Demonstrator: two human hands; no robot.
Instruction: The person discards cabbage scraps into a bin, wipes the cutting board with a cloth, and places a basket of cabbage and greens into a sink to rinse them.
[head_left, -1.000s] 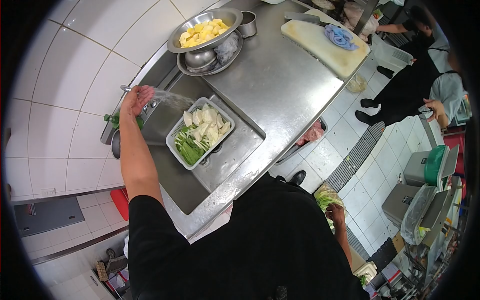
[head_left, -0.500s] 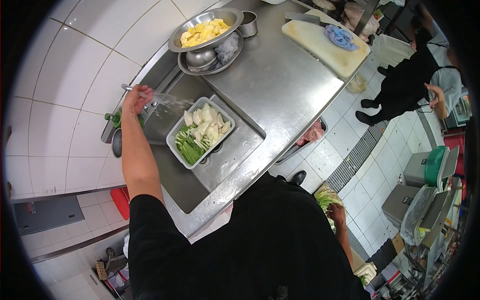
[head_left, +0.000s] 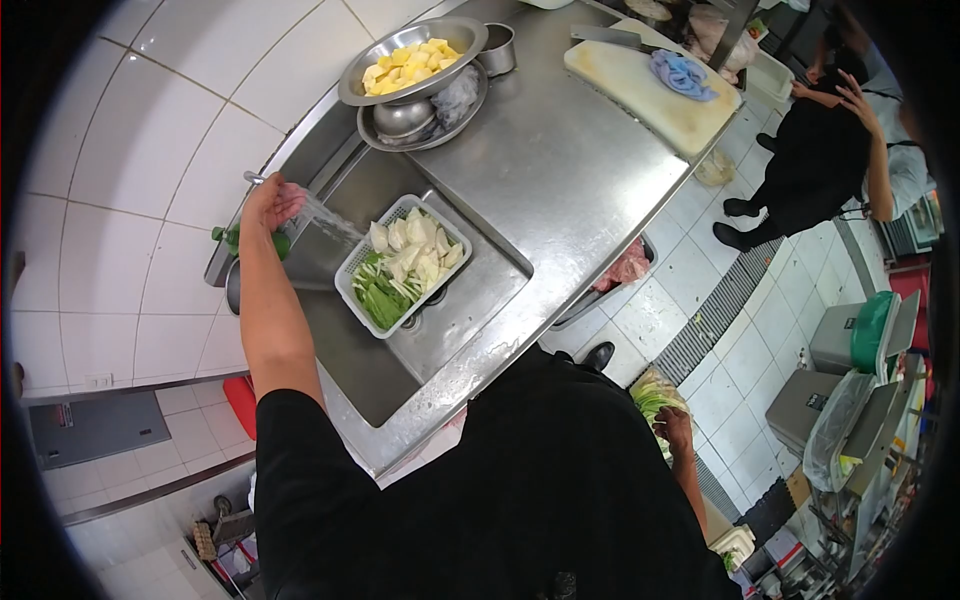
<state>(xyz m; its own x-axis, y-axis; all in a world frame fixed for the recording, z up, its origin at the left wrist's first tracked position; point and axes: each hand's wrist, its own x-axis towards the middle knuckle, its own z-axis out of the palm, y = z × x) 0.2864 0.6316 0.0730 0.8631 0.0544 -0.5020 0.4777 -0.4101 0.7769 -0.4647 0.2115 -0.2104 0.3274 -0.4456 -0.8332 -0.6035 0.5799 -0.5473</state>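
Note:
My left hand [head_left: 272, 203] reaches to the faucet [head_left: 254, 178] by the tiled wall, fingers curled around its spout. Water [head_left: 330, 217] streams past the fingers into the steel sink [head_left: 365, 375]. In the sink, a light plastic basket [head_left: 413, 313] holds pale cut vegetable pieces [head_left: 415, 245] and chopped green leaves [head_left: 378, 298]. The stream falls just left of the basket. My right hand is not in view. A smaller hand [head_left: 675, 428], apparently another person's, touches leafy vegetables [head_left: 655, 400] low on the right.
Steel bowls with yellow cubes [head_left: 410, 65] stand behind the sink. A cutting board [head_left: 610, 75] carries a knife [head_left: 605, 36] and a blue cloth [head_left: 683, 75]. Below the counter edge is a container of raw meat [head_left: 622, 270]. A co-worker [head_left: 815, 150] stands at right.
My left hand has shifted slightly down, and the water now lands left of the basket, farther from its rim. The co-worker at right has raised a hand.

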